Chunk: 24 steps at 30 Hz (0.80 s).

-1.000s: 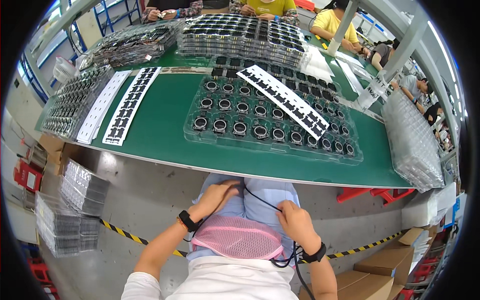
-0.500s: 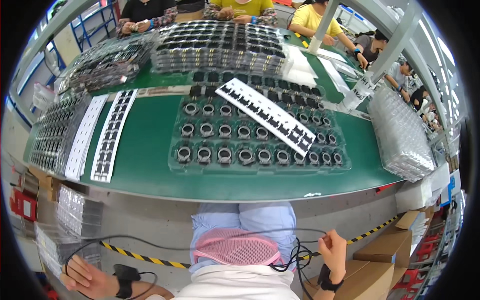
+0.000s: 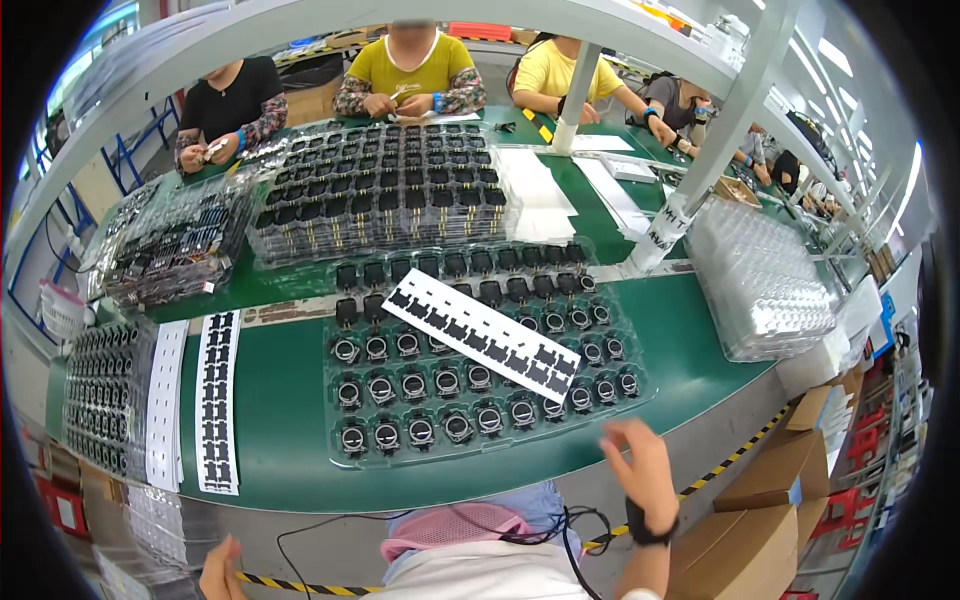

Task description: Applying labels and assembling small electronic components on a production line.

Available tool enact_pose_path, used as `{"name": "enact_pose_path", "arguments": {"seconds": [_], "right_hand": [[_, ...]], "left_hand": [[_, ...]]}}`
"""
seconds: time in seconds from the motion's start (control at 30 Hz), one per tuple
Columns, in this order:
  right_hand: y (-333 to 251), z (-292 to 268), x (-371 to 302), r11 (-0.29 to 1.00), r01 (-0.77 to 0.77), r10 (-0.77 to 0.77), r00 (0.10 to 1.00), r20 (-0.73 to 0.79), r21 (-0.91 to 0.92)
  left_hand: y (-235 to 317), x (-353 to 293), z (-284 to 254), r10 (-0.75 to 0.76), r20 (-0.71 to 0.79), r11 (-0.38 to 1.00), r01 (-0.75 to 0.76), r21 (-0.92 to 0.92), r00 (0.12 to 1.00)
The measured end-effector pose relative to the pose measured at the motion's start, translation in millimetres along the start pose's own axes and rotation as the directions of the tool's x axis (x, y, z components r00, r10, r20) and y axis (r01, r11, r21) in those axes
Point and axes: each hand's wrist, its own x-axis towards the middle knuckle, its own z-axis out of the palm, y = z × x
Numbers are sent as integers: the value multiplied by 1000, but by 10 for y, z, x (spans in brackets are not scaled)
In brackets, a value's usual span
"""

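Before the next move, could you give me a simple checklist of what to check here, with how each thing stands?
1. Right hand free: ok; nothing shows in it, near the front edge of the green table.
2. Left hand free: cannot tell; it is cut off by the picture's lower edge.
3. Black cord clear of the lap: not ok; part of it lies looped there.
4. Clear tray uncovered: not ok; a slanted white strip lies across it, hiding some parts.
5. Upright black-patterned strip off that tray: ok; it lies apart, to the left.
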Motion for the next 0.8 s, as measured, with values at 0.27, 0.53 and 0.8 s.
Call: {"name": "enact_pose_path", "arguments": {"seconds": [0.27,0.53,0.8], "right_hand": [[169,672,1168,941,113,-75,989,129,-318],[196,387,1250,958,-77,-1,962,273,275],[373,162,1333,353,-258,27,964,266,899]], "left_hand": [[1248,936,248,648,371,754,-492,-436,665],[1704,1398,1460,557,809,812,82,-578,185],[2480,1592,2387,359,853,260,837,-482,380]]}}
